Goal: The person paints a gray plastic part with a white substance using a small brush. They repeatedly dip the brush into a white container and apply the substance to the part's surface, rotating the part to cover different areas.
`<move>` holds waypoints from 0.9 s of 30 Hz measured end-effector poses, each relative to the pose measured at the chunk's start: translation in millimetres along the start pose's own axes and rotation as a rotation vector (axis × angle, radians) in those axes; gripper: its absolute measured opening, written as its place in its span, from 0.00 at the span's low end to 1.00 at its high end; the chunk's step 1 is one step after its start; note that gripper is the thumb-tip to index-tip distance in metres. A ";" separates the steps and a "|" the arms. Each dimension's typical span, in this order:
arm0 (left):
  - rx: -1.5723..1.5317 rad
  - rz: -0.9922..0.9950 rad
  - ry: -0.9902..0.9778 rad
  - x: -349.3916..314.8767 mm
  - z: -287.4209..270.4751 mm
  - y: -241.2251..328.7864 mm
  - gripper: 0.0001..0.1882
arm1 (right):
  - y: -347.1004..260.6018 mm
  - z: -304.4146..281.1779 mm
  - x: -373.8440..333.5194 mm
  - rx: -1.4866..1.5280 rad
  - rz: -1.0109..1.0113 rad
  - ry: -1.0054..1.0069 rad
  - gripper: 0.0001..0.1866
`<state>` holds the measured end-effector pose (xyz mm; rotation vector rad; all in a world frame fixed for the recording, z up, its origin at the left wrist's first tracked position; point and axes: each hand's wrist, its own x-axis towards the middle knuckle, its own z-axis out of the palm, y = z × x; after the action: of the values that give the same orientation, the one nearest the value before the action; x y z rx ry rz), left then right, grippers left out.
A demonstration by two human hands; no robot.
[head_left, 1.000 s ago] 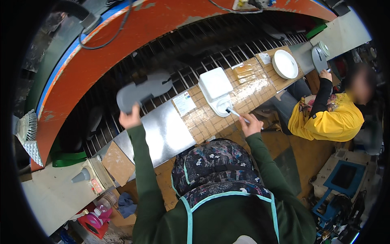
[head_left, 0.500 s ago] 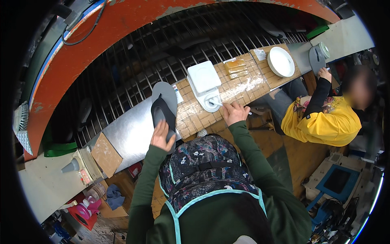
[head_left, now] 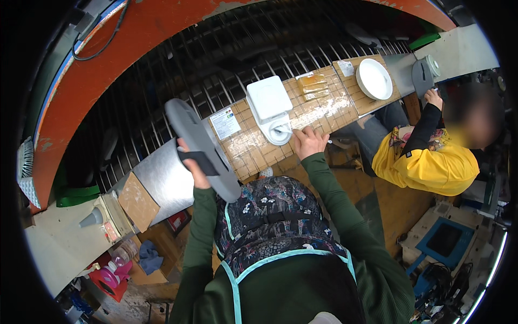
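My left hand is closed round a grey flip-flop with a black strap. The flip-flop is raised and tilted on its side, left of the cardboard-covered board. Its sole hides part of my fingers. My right hand pinches the handle of a thin white brush. The brush's far end is inside a small round white cup. That cup joins a white box-shaped container on the board.
The taped board also bears an amber block and a white bowl. A metal sheet and a brown cardboard piece lie left. Beyond runs a conveyor of metal rods. A person in yellow sits at right.
My left hand has gripped the flip-flop, lifted it off the board and tipped it up towards the left. A printed label on the board is now uncovered. My right hand has barely moved.
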<state>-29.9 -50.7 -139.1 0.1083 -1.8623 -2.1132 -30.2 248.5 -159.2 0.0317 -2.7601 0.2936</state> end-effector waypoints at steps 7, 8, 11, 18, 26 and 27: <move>-1.043 -0.236 -0.021 -18.6 -27.8 79.3 0.40 | 6.9 -6.0 0.3 0.024 0.132 -0.233 0.06; -1.117 -0.206 -0.130 -20.0 -28.2 83.9 0.40 | 10.3 -7.0 -0.1 0.109 0.228 -0.298 0.07; -0.924 -0.212 0.134 -27.9 -21.0 91.5 0.41 | 25.1 -5.7 -1.5 0.326 0.460 -0.453 0.14; -0.828 -0.399 0.103 -30.0 28.4 69.1 0.44 | 40.2 -17.1 -5.7 1.188 0.774 -0.690 0.12; -0.805 -0.479 -0.291 -19.3 81.3 70.7 0.46 | -41.6 -143.2 55.6 0.364 -0.078 0.370 0.13; -0.836 -0.433 -0.323 -21.9 89.0 78.5 0.47 | -52.4 -161.2 62.1 0.319 -0.154 0.474 0.14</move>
<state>-18.1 32.7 -52.7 -0.0351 -0.9840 -3.1902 -28.1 231.7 20.5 0.2255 -2.2066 0.6102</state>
